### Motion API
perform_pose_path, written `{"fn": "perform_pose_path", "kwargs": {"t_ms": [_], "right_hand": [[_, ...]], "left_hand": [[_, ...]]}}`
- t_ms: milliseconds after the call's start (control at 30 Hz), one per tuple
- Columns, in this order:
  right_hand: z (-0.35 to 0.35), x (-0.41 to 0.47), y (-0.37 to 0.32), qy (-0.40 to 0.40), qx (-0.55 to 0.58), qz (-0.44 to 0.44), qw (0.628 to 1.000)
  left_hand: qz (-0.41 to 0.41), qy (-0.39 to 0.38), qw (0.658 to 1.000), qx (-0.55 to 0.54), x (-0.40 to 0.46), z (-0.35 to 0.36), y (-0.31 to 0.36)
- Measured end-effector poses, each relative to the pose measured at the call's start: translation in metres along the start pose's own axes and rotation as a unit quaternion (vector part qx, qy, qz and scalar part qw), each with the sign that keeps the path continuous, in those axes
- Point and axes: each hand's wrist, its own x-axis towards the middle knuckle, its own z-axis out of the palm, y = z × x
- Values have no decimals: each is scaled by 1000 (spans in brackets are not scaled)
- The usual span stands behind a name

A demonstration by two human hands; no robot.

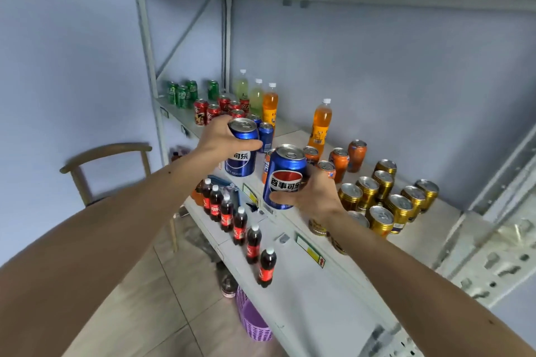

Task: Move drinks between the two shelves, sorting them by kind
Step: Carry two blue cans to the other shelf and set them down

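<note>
White characters "百事可乐", the last one partly covered by a finger, are read on the red band of the round emblem on the blue can (283, 175) gripped in the right hand (314, 195). On the blue can (241, 151) gripped in the left hand (222, 136), only "可乐" is seen in white above a blue emblem. White "可乐" is made out on the red label of one cola bottle (216, 207) on the lower shelf. A barcode is seen on the sticker (268, 208) at the shelf edge (290, 243), its digits too small to be read. A red arrow is shown on the yellow-green tag (310, 252) there. Other labels are too blurred to be read.
</note>
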Motion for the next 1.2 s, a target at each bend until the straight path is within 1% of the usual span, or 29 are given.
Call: {"fn": "perform_pose_path", "kwargs": {"t_ms": [100,167,300,467,600,733,900,1033,1200], "right_hand": [[7,38,-7,20,4,5,1000],[9,66,-11,32,2,-4,999],[12,124,-21,57,-13,-9,998],[17,192,-26,82,-34,3,996],[21,241,-25,103,-45,18,993],[32,290,-21,149,-53,45,986],[44,336,-14,213,-50,88,972],[47,364,-6,248,-54,116,960],[47,387,13,265,-54,163,949]], "left_hand": [[18,-6,1000,7,43,-2,-9],[31,-21,999,-6,73,-2,-12],[43,-23,999,-22,131,1,-15],[55,-41,997,-30,202,7,-13],[67,-46,996,-33,264,21,-24],[91,-91,991,-21,327,36,-35],[121,-162,979,-34,386,59,-45],[147,-201,968,-17,415,84,-51],[171,-228,958,-7,437,117,-62]]}}
